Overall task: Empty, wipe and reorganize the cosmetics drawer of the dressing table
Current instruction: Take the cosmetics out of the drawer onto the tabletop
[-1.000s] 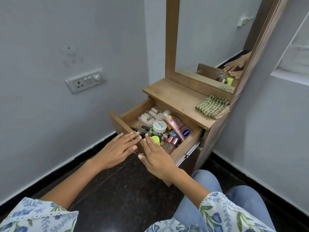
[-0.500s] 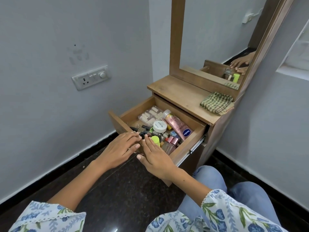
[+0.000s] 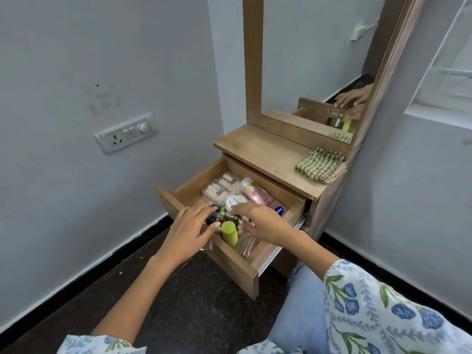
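Cosmetics crowd the open drawer of the dressing table, which juts out below the wooden desk. Both hands are down inside it. The left hand hovers over dark tubes near the front corner, its fingers spread and, as far as I can see, closed on nothing. The right hand reaches across the middle with fingers loosely apart over small bottles; whether it pinches one underneath I cannot tell.

Emptying looks barely begun, so I would lift out the big pieces first: the pink lotion bottle, the white-lidded jar and the green stick standing near the front. Then the clear case of little vials at the back could come out level, so nothing spills. Setting everything on the desk beside the checked cloth would keep that cloth handy for wiping.

Much stays hidden: the palms cover the small items beneath, the drawer floor is buried, and most labels are too blurred to read. The mirror shows only a partial reflection of the hands.
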A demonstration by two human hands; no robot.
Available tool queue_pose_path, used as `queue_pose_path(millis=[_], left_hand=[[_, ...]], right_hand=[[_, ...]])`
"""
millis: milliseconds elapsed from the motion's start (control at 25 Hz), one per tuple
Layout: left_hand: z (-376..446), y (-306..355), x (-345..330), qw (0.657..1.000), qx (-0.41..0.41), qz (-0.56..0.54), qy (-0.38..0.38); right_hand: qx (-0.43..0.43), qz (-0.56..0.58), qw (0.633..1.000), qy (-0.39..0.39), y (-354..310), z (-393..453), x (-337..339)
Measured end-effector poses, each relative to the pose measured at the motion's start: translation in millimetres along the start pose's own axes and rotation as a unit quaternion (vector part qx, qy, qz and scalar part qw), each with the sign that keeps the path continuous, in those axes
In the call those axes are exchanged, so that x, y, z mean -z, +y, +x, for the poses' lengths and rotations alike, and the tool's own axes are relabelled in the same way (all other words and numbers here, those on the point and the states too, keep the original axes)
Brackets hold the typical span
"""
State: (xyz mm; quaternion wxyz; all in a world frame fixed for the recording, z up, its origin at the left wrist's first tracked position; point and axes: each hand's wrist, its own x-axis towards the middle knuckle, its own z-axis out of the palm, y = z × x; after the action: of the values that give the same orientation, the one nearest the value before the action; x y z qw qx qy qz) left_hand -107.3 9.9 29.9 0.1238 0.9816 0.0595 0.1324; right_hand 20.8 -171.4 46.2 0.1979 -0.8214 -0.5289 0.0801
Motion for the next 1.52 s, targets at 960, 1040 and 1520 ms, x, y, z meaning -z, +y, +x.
queue_pose_path(millis=[960, 1040, 1520], left_hand=[[141.3, 82.4, -19.2, 0.94, 0.055, -0.318, 0.107], [159.6, 84.1, -25.2, 0.936, 0.068, -0.332, 0.094], [215.0, 101.0, -40.7, 0.902, 0.112, -0.389, 0.151]], right_hand=[[-0.153, 0.235, 0.899, 0.336, 57.9, -18.9, 43.4], [-0.157, 0.194, 0.934, 0.255, 66.8, -27.3, 33.3], [-0.11, 0.122, 0.974, 0.155, 63.6, -21.2, 16.3]])
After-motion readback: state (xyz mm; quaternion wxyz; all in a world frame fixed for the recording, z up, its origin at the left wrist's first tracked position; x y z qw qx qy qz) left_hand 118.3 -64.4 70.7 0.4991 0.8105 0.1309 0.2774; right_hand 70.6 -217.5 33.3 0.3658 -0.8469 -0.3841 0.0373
